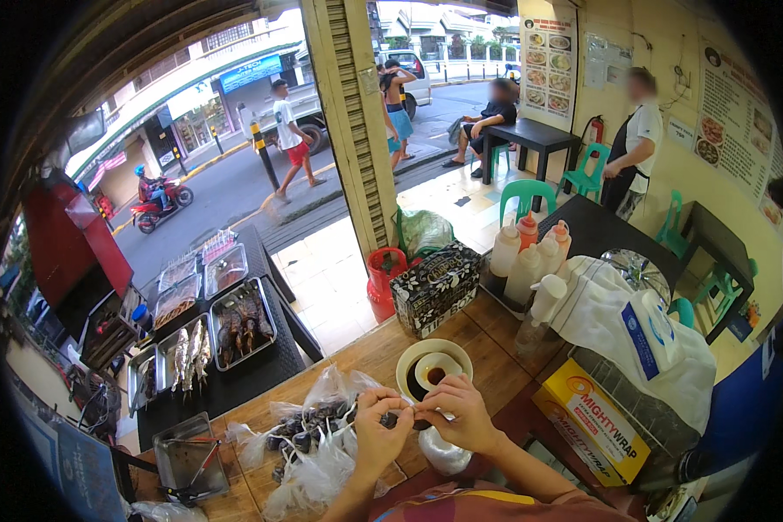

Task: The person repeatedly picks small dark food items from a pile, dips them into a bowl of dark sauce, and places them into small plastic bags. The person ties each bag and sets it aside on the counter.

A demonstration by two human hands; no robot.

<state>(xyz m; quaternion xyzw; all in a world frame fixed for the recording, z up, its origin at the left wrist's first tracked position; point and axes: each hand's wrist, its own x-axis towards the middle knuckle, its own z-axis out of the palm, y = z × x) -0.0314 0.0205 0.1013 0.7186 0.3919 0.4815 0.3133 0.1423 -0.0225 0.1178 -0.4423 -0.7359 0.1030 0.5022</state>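
Note:
My left hand (382,427) and my right hand (457,408) meet at the counter's front edge. Their fingertips pinch the neck of a small clear plastic bag (421,424) with dark liquid in it, mostly hidden by the fingers. Just beyond them stands a cream bowl (402,365) of dark sauce, with a smaller white bowl or ladle (447,365) resting inside it. Left of my left hand lies a heap of knotted plastic bags (307,434) filled with dark liquid. Below my right hand is a bundle of clear plastic (445,455).
On the wooden counter (359,346) are a printed box (437,287), several squeeze bottles (522,271), MightyWrap boxes (594,417), and a metal tray with tongs (192,457). Trays of grilled fish (241,323) stand on a black table at left. A red gas cylinder (385,280) stands beyond the counter.

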